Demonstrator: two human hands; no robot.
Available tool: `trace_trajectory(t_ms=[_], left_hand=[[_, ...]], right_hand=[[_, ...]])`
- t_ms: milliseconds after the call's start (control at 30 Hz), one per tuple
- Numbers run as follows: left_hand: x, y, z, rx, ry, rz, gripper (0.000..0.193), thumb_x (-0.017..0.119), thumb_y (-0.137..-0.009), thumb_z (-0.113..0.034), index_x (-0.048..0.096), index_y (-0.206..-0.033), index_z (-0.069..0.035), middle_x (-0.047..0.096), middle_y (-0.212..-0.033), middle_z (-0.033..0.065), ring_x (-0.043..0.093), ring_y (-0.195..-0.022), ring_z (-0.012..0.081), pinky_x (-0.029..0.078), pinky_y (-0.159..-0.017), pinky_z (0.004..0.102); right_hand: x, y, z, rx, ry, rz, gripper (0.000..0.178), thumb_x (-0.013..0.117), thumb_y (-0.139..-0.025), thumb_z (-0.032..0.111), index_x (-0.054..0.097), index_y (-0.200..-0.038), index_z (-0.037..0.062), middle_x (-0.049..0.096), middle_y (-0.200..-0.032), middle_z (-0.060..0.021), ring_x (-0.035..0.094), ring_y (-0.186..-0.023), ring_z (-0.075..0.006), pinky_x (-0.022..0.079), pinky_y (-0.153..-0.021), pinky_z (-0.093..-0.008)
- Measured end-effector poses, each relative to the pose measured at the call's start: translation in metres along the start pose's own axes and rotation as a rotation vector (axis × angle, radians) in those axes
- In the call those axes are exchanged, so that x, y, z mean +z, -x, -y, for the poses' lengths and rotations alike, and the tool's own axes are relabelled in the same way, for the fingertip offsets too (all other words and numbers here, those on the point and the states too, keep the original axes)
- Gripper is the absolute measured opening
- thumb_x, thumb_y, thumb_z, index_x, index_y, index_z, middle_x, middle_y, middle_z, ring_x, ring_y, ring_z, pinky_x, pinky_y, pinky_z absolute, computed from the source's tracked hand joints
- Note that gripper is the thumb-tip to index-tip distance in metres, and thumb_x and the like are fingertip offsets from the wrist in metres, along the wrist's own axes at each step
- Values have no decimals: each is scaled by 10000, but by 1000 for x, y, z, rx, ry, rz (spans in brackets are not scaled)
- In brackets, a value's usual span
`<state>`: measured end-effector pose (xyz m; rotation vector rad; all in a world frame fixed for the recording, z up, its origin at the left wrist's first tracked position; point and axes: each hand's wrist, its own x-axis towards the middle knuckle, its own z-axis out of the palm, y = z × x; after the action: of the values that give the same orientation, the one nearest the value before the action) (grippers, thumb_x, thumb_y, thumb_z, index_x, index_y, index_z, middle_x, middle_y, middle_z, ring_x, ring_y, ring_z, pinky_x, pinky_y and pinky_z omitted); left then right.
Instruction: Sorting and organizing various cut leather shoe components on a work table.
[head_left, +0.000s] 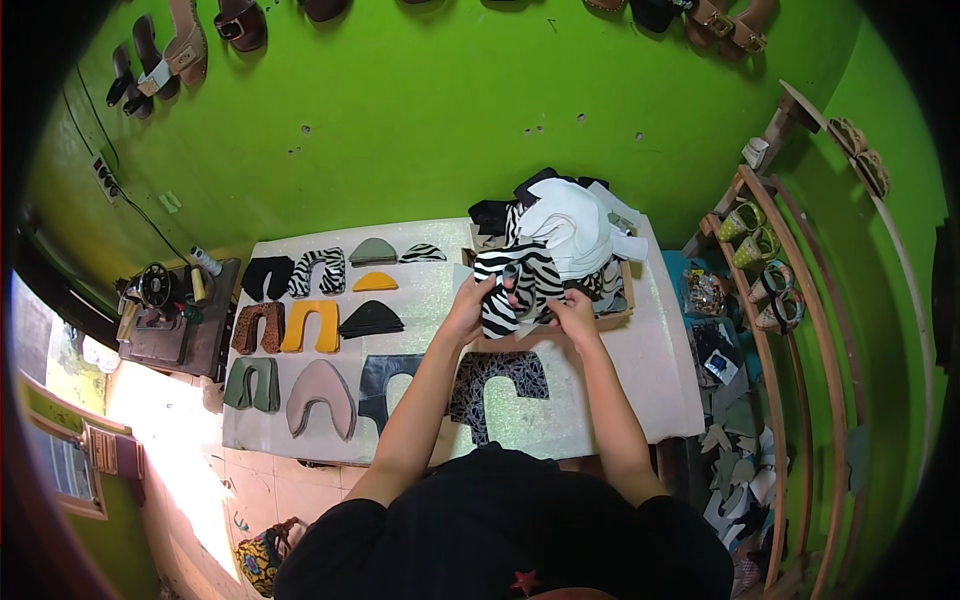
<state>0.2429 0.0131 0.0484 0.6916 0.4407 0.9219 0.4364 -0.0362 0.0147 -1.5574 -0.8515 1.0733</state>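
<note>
A zebra-print U-shaped piece of shoe material (538,262) is held up between my hands over the near side of an open cardboard box (612,322). My left hand (470,306) grips its left leg, the thumb and fingertips closed on it. The right leg's lower end is pinched in my right hand (573,313). Behind it, the box is heaped with white cut pieces (568,228), along with black and zebra-print ones. Flat on the table below my hands lies a black-and-grey patterned U-shaped piece (515,376).
Sorted stacks cover the table's left half: a zebra stack (318,272), yellow pieces (312,326), black half-rounds (371,319), pink U-shapes (320,398). A sewing machine (157,290) stands at left. On the right are a wooden rack (790,340) with sandals and scraps on the floor.
</note>
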Motion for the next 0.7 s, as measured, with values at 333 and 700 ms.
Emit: trace_trajectory(t_ms=[333, 700], left_hand=[[-6, 59, -63, -29, -233, 61, 165, 460, -903, -142, 432, -1051, -74, 554, -767, 41, 574, -566, 142, 501, -485, 255], [-70, 130, -122, 50, -466, -212, 203, 429, -931, -224, 447, -1043, -55, 577, -735, 55, 601, -567, 144, 499, -480, 237]], right_hand=[[55, 39, 32, -161, -419, 405, 317, 558, -861, 177, 503, -1129, 19, 563, -1044, -55, 531, -883, -84, 433, -771, -238], [160, 78, 34, -136, -401, 555, 227, 583, -834, 67, 500, -1028, -16, 629, -834, -109, 638, -718, -190, 527, -617, -279]])
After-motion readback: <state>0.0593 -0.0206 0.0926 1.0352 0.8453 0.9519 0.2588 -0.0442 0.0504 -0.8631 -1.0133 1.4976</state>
